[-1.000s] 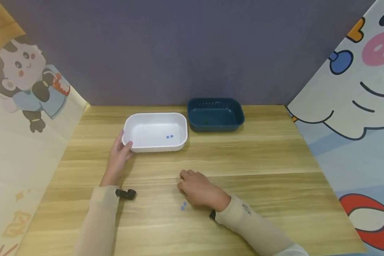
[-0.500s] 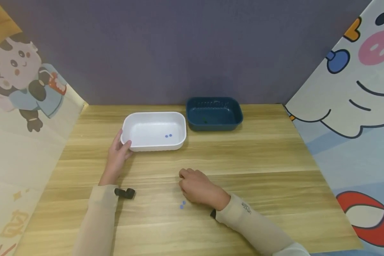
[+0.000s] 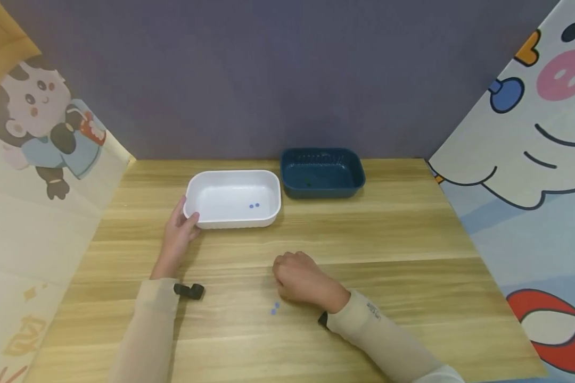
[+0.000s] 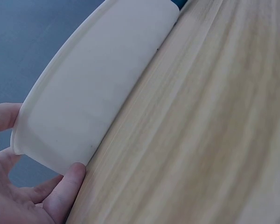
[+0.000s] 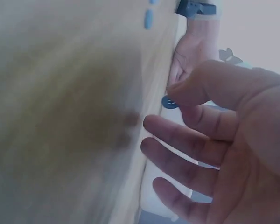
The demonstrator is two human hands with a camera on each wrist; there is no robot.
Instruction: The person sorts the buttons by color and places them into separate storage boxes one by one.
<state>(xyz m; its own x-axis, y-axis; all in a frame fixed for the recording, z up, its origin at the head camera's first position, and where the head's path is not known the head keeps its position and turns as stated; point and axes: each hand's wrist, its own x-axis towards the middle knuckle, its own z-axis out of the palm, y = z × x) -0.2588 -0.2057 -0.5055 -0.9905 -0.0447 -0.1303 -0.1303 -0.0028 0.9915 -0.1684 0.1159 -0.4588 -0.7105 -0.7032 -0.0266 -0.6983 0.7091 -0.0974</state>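
My left hand [image 3: 177, 236] grips the left front corner of a white rectangular tray [image 3: 232, 224]. In the left wrist view the thumb presses the tray's outer wall and the fingers reach round its end. My right hand [image 3: 306, 282] is over the wooden table, to the right of two small blue buttons [image 3: 275, 308]. Between its thumb and index finger it pinches a blue button [image 5: 169, 102] with holes, seen in the right wrist view; the other fingers are loosely bent. Two blue buttons [image 3: 254, 206] lie inside the white tray.
A dark blue tray [image 3: 323, 194] stands just right of the white one, with a small green thing [image 3: 309, 184] in it. Behind both rises a grey-purple partition [image 3: 287, 80]. Cartoon-printed panels flank the wooden table [image 3: 388, 229].
My right hand has shifted slightly right and turned, so its fingertips are now tucked out of sight in the head view. The left hand and the trays stay in place.
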